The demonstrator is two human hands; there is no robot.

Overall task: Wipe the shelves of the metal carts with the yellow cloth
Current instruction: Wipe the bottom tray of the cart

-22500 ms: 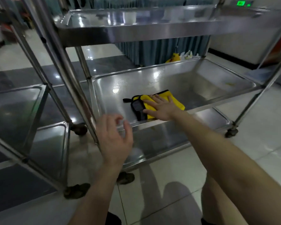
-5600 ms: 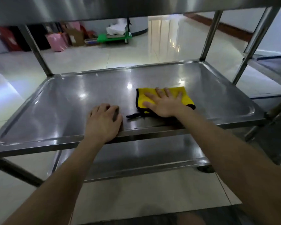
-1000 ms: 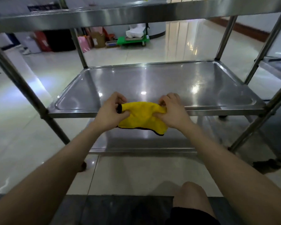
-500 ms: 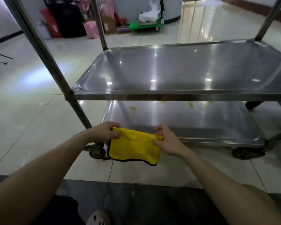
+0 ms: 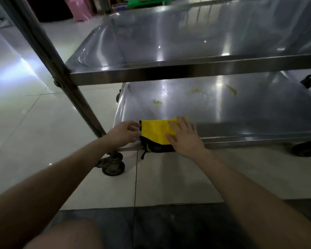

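Note:
The yellow cloth [image 5: 155,132] with black trim lies on the front left corner of the metal cart's bottom shelf [image 5: 232,108], its near edge hanging over the rim. My right hand [image 5: 182,136] presses flat on the cloth's right part, fingers spread. My left hand [image 5: 123,133] sits just left of the cloth at the shelf's corner, fingers loosely curled beside the cloth's black edge. Several yellowish smears [image 5: 157,102] mark the bottom shelf further back. The middle shelf [image 5: 187,42] spreads above it.
A slanted cart post [image 5: 48,56] rises on the left, with a caster wheel [image 5: 113,166] below my left forearm and another wheel [image 5: 306,149] at the right. Pink bags [image 5: 81,9] and a green item [image 5: 147,0] stand on the tiled floor behind.
The cloth went from being held in the air by both hands onto the bottom shelf's front corner. My right hand now lies flat on it and my left has let go.

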